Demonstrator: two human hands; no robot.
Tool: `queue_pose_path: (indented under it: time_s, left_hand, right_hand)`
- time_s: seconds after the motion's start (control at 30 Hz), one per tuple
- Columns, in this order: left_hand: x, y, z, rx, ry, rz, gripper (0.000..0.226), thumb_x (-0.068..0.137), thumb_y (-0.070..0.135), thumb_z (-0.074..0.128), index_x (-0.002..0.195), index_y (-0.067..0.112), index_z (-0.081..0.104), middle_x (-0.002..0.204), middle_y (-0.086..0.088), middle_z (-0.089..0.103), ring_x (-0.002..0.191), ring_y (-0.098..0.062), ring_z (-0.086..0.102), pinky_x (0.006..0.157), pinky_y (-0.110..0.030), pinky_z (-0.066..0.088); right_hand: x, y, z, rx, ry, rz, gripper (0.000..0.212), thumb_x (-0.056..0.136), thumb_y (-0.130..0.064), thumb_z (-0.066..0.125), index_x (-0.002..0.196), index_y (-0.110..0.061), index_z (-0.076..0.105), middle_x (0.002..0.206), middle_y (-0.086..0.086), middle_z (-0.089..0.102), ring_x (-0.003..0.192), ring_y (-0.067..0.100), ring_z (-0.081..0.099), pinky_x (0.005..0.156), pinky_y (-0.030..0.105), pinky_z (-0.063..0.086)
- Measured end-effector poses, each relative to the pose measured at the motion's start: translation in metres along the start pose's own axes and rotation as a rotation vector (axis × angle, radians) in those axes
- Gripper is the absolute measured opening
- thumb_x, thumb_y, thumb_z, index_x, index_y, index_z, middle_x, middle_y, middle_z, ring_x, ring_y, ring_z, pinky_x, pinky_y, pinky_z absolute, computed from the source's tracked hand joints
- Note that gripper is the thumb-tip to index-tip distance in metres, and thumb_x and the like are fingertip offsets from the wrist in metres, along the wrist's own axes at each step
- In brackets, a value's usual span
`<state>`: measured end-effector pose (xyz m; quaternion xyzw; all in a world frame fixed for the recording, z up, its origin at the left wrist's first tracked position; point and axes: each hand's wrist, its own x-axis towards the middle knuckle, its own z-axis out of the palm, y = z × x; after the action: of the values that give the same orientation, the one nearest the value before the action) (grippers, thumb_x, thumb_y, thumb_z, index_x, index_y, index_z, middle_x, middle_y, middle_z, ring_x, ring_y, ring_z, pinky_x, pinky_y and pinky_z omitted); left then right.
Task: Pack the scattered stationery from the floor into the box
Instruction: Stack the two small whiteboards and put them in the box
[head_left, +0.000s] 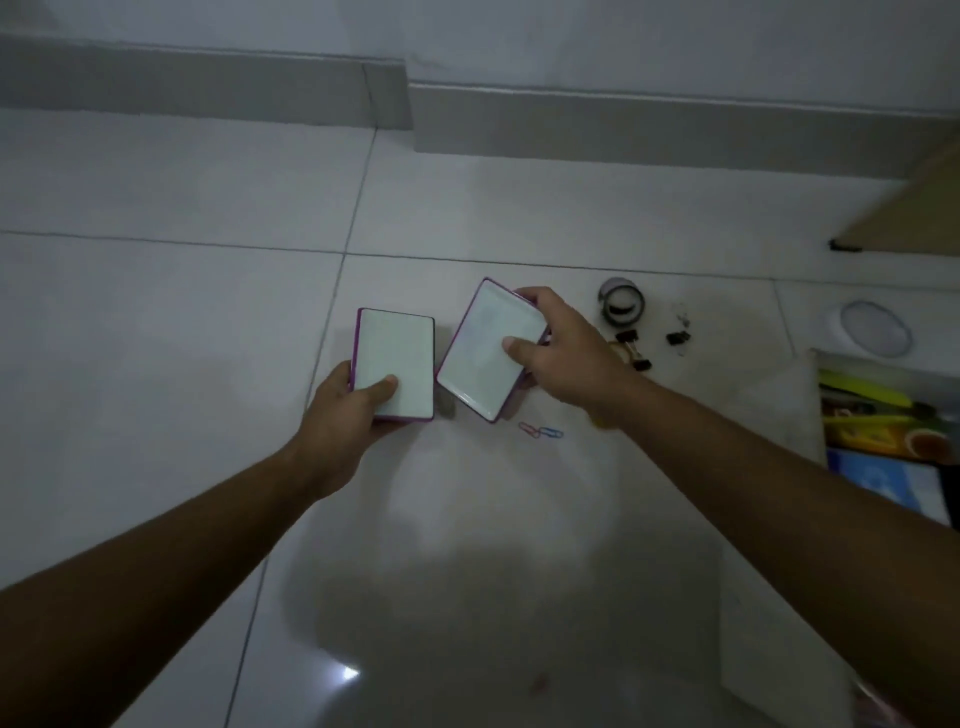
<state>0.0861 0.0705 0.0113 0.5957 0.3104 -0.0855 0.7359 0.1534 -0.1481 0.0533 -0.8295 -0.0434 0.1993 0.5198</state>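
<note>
Two flat white rectangular pieces with purple edges sit above the tiled floor in the head view. My left hand (353, 402) grips the left white piece (397, 353) at its near end, thumb on top. My right hand (563, 353) holds the right white piece (480, 343), tilted, with thumb on its face and fingers round its far edge. Two paper clips (540, 430), pink and blue, lie on the floor just below the right piece. Black binder clips (678, 338) and a tape roll (621, 304) lie to the right. The box (813, 405) stands at the right edge, holding several items.
A round white lid or container (872, 327) sits behind the box. A wooden panel (914, 208) stands at the upper right. The grey skirting board (623, 124) and wall run along the back. Pale floor tiles stretch to the left and front.
</note>
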Motion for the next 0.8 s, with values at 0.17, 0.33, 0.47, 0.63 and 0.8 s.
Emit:
queue_pose_path:
  time_s: [0.17, 0.33, 0.47, 0.63, 0.8]
  left_hand:
    - [-0.038, 0.011, 0.047, -0.052, -0.216, -0.036, 0.040, 0.094, 0.004, 0.052, 0.133, 0.013, 0.048, 0.125, -0.007, 0.063, 0.108, -0.027, 0.063, 0.076, -0.038, 0.060]
    - [-0.087, 0.029, 0.104, 0.086, -0.498, -0.042, 0.038, 0.094, 0.007, 0.051, 0.131, 0.016, 0.051, 0.122, -0.005, 0.067, 0.109, -0.027, 0.065, 0.089, -0.047, 0.055]
    - [-0.132, 0.038, 0.155, 0.200, -0.725, -0.054, 0.033, 0.096, 0.026, 0.046, 0.125, 0.017, 0.057, 0.116, -0.008, 0.069, 0.102, -0.027, 0.067, 0.080, -0.044, 0.058]
    - [-0.174, 0.039, 0.204, 0.562, -0.930, 0.169, 0.045, 0.083, 0.027, 0.064, 0.126, 0.026, 0.052, 0.109, 0.000, 0.070, 0.092, -0.023, 0.071, 0.074, -0.044, 0.060]
    - [-0.197, 0.015, 0.244, 0.801, -1.037, 0.489, 0.041, 0.089, 0.029, 0.060, 0.127, 0.032, 0.047, 0.106, 0.010, 0.066, 0.083, -0.013, 0.070, 0.068, -0.031, 0.060]
  right_hand:
    - [-0.077, -0.003, -0.059, 0.082, 0.155, -0.003, 0.041, 0.094, -0.014, 0.059, 0.129, -0.029, 0.046, 0.105, -0.004, 0.061, 0.082, 0.013, 0.064, 0.061, 0.029, 0.059]
    - [-0.143, 0.010, -0.108, 0.149, 0.206, 0.021, 0.040, 0.092, -0.012, 0.062, 0.127, -0.026, 0.049, 0.107, 0.006, 0.063, 0.085, 0.028, 0.067, 0.060, 0.039, 0.059]
    - [-0.185, 0.030, -0.125, 0.249, 0.260, 0.074, 0.046, 0.090, -0.019, 0.066, 0.132, -0.021, 0.049, 0.114, 0.006, 0.065, 0.093, 0.025, 0.068, 0.062, 0.039, 0.059]
    - [-0.237, 0.052, -0.149, 0.137, 0.472, 0.111, 0.048, 0.083, -0.039, 0.071, 0.128, -0.029, 0.058, 0.112, -0.010, 0.068, 0.091, 0.008, 0.069, 0.078, 0.033, 0.060]
    - [-0.281, 0.066, -0.174, 0.361, 0.637, 0.285, 0.044, 0.090, -0.051, 0.052, 0.120, -0.022, 0.065, 0.080, -0.007, 0.070, 0.059, 0.006, 0.062, 0.053, 0.022, 0.048]
